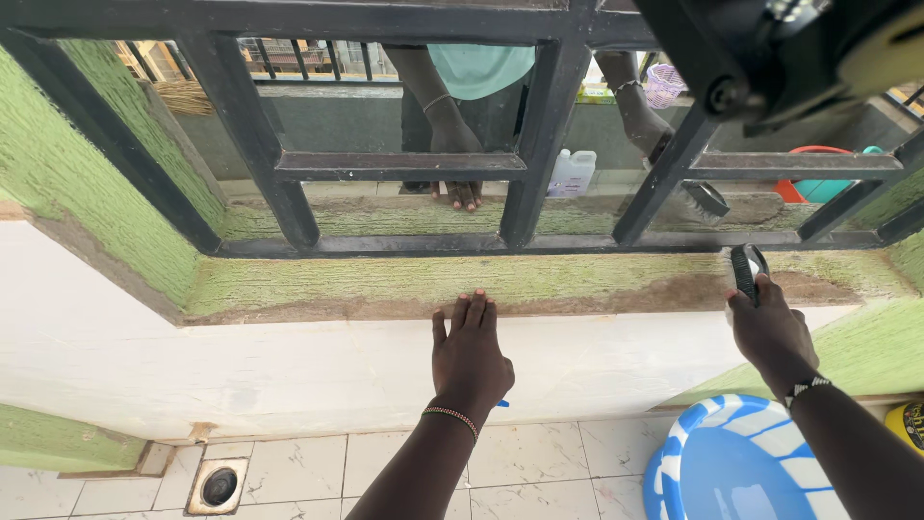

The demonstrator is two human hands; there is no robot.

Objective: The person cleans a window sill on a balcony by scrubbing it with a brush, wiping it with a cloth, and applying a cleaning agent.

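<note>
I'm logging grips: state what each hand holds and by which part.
The right hand grips a black scrub brush by its lower end. The left hand holds nothing, resting flat against the window ledge.

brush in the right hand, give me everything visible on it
The brush is small, with a dark, glossy plastic-looking body and dark bristles showing along one side. Only its upper part shows; the rest is hidden in the right hand, which grips it from below. It stands roughly upright with its top end at the green windowsill, near the sill's right end, just below the black window bars.
</note>
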